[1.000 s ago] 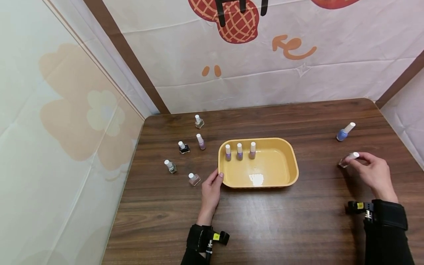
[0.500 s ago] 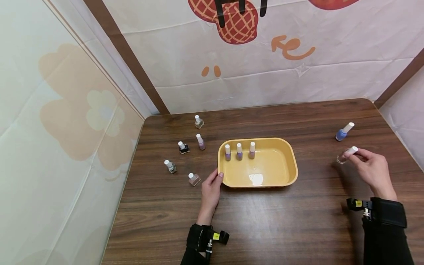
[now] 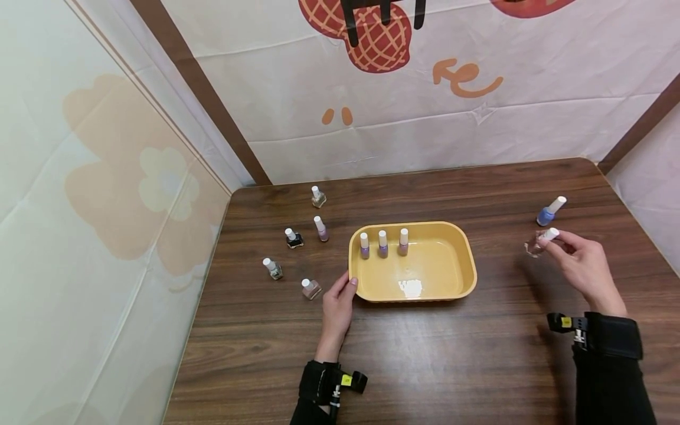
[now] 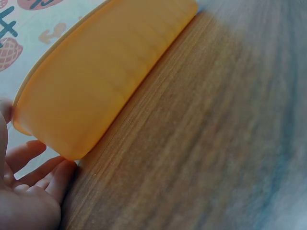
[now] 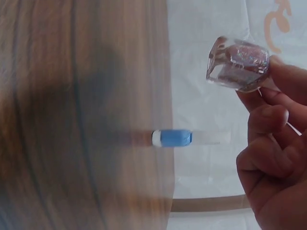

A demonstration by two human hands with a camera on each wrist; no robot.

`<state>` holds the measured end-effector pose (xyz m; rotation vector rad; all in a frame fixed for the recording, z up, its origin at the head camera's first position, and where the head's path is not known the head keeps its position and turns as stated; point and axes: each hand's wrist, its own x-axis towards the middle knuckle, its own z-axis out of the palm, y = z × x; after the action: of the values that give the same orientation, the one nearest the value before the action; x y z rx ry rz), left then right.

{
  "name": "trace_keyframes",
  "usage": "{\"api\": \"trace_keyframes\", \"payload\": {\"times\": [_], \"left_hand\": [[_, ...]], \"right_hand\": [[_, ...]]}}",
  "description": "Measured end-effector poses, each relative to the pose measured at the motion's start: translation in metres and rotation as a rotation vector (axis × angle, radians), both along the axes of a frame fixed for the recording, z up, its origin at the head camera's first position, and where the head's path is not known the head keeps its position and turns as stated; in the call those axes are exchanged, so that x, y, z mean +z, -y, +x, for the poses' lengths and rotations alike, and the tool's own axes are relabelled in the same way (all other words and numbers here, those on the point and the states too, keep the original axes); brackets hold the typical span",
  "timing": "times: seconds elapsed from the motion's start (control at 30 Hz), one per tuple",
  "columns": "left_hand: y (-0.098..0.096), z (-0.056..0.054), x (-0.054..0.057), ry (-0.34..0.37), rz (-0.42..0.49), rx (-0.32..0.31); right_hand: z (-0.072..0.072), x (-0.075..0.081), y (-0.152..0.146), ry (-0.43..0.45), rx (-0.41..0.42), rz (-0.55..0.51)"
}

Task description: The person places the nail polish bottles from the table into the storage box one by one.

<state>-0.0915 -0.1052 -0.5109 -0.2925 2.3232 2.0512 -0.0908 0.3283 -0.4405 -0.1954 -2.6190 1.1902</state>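
A yellow tray (image 3: 438,265) sits mid-table, with three purple-toned nail polish bottles (image 3: 383,244) standing along its back left. My left hand (image 3: 337,310) holds the tray's left front corner, thumb on the rim; in the left wrist view its fingers (image 4: 31,155) touch the outer wall. At the right, my right hand (image 3: 588,268) pinches a clear, glittery pinkish nail polish bottle (image 3: 534,244) by its white cap, tilted above the table. The right wrist view shows that bottle's glass body (image 5: 240,64) clear of the tabletop. A blue nail polish bottle (image 3: 546,215) stands behind it.
Left of the tray stand several more nail polish bottles: a clear one (image 3: 318,198), a purple one (image 3: 321,229), a black one (image 3: 294,239), a greyish one (image 3: 273,269) and a brownish-pink one (image 3: 311,288). A printed cloth (image 3: 297,82) hangs behind the wooden table (image 3: 425,360).
My right hand has lifted the glittery nail polish bottle off the table and moved it left, slightly toward the back. My left hand and the tray stay put.
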Motion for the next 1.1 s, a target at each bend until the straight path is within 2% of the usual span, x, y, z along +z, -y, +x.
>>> {"api": "trace_keyframes", "payload": {"times": [0.17,0.27,0.47,0.53,0.67,0.8,1.1], "left_hand": [[0.001,0.000,0.000,0.017,0.017,-0.002],[0.000,0.000,0.005,0.037,0.017,-0.008],[-0.003,0.007,0.035,0.043,-0.017,-0.022],[-0.004,0.009,0.041,0.043,-0.017,-0.021],[-0.005,0.010,0.044,0.053,-0.016,-0.017],[-0.005,0.008,0.042,0.061,-0.014,-0.012],[-0.004,0.009,0.041,0.055,-0.022,-0.015]], "right_hand": [[-0.003,0.008,0.009,-0.001,0.047,-0.007],[-0.006,0.013,0.016,-0.002,0.070,-0.005],[-0.013,0.019,0.032,-0.022,0.103,0.018],[-0.015,0.020,0.037,-0.026,0.117,0.010],[-0.018,0.024,0.045,-0.025,0.138,0.005],[-0.020,0.029,0.052,-0.014,0.145,-0.001],[-0.028,0.035,0.065,-0.050,0.206,-0.051]]}}
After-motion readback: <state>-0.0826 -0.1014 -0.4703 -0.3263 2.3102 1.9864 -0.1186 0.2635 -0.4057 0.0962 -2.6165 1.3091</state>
